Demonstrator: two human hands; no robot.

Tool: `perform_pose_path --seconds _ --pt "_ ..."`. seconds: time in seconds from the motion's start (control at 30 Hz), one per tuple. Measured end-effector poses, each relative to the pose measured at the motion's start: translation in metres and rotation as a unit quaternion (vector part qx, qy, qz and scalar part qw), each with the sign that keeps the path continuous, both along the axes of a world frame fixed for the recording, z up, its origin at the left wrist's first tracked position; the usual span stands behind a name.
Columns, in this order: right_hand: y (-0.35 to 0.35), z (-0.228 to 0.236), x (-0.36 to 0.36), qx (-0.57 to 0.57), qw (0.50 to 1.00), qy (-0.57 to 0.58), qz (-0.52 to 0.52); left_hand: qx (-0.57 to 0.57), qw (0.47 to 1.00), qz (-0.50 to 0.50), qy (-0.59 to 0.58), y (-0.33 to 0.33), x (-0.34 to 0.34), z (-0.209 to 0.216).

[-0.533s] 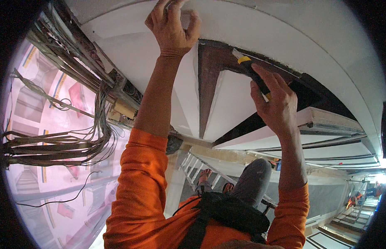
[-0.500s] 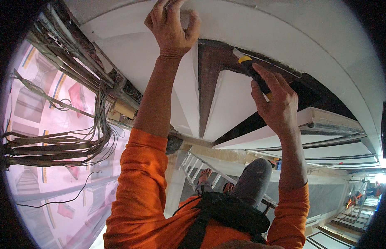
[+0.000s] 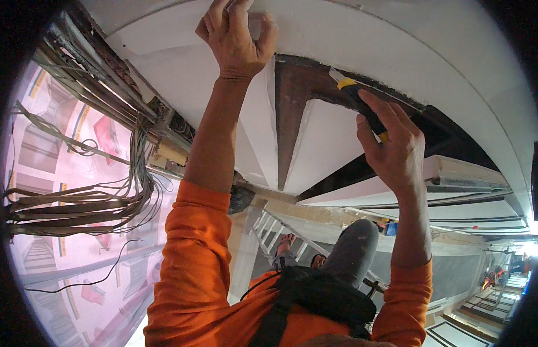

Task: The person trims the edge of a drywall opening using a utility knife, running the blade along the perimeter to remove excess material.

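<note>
My right hand [image 3: 396,141] is wrapped round the black and yellow handle of a utility knife [image 3: 364,109]. Its bare blade points up and left, at the dark edge of the brown recess [image 3: 295,87] under the curved white panel [image 3: 396,40]. My left hand [image 3: 237,43] rests high against that white surface, fingers bent and thumb apart, with nothing visible in it. Some of its fingertips are cut off by the upper border. Between the hands, white wedge-shaped panels [image 3: 329,130] fan out from the recess.
Bundled cables [image 3: 107,202] and pipes [image 3: 101,75] run along the left, before a pinkish printed sheet [image 3: 78,139]. Far below are a ladder [image 3: 274,231] and the grey floor [image 3: 454,274]. A black waist bag [image 3: 326,298] hangs at my front. A bright lamp [image 3: 532,248] shines at right.
My right hand and the knife have shifted slightly right and down, the blade staying by the dark edge. My left hand keeps its place on the white surface.
</note>
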State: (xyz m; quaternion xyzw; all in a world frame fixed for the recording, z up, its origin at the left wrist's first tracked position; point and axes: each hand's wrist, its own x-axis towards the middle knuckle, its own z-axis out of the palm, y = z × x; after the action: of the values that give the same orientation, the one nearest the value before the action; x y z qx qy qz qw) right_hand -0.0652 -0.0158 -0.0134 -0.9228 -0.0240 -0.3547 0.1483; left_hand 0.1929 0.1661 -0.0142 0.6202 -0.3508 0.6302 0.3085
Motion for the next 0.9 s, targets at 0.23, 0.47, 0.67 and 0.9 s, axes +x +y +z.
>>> perform_pose_path --seconds 0.23,0.47,0.67,0.9 --pt "-0.002 0.005 -0.005 0.011 0.999 0.046 -0.001 -0.002 1.000 0.007 0.012 -0.002 -0.004 0.000" --pt "-0.002 0.006 -0.003 0.020 0.998 0.059 -0.003 -0.001 1.000 -0.002 0.027 0.000 -0.005 -0.001" --pt "-0.001 0.010 -0.001 -0.003 0.999 0.043 -0.005 -0.004 1.000 -0.011 -0.010 0.001 0.002 0.001" --pt "-0.004 0.016 0.004 -0.022 0.999 0.030 -0.003 -0.007 1.000 -0.011 0.005 0.000 -0.003 0.000"
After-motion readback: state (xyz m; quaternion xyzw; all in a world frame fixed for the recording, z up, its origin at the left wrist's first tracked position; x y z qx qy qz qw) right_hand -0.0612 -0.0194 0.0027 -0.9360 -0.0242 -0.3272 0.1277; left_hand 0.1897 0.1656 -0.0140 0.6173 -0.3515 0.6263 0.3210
